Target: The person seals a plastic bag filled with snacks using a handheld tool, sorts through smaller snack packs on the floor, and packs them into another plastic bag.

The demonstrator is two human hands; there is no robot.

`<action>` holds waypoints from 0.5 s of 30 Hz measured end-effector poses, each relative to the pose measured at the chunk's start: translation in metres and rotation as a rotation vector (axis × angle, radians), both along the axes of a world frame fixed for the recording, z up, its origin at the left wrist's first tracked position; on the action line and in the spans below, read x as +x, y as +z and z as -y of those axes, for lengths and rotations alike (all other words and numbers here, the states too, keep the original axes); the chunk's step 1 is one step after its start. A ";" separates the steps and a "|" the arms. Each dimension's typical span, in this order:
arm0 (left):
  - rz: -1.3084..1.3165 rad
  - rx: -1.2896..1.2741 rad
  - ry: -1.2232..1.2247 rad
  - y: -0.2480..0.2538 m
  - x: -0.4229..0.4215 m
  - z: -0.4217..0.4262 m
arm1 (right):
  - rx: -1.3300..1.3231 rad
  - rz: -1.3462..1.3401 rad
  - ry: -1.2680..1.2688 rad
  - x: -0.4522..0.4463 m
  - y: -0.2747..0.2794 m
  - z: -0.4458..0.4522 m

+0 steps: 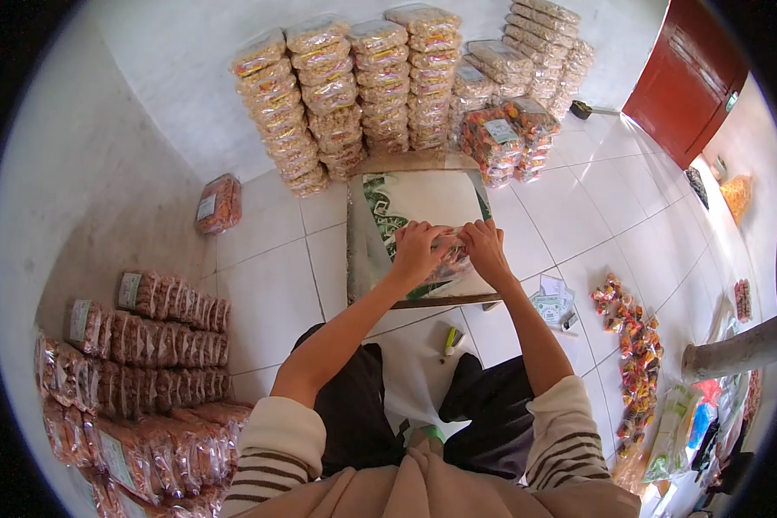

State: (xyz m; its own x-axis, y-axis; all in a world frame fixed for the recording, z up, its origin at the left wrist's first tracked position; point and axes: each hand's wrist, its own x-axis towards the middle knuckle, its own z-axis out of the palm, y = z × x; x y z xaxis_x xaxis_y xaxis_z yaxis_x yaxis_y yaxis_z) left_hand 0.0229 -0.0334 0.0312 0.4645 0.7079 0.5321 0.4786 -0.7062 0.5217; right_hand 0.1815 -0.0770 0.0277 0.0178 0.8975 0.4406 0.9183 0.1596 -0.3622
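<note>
On a low table (pixel 483 298) covered with a white and green printed sheet (pixel 432 197), a clear plastic bag (pixel 451 257) with reddish-brown contents lies near the front edge. My left hand (pixel 418 246) grips the bag's upper left part with bent fingers. Opposite it, my right hand (pixel 483 243) has its fingers curled over the upper right part. Both hands are close together, and they cover much of the bag, so its contents are hard to make out.
Tall stacks of packed snack bags (pixel 363 78) stand behind the table. Brown packs (pixel 147 371) are piled on the left. A string of small colourful packets (pixel 637 363), printed labels (pixel 551 302) and a green-yellow tool (pixel 451 339) lie on the floor. One orange pack (pixel 219 205) leans by the wall.
</note>
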 end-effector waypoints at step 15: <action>0.197 0.022 0.032 0.011 0.016 -0.033 | 0.037 -0.121 -0.275 -0.015 0.000 -0.025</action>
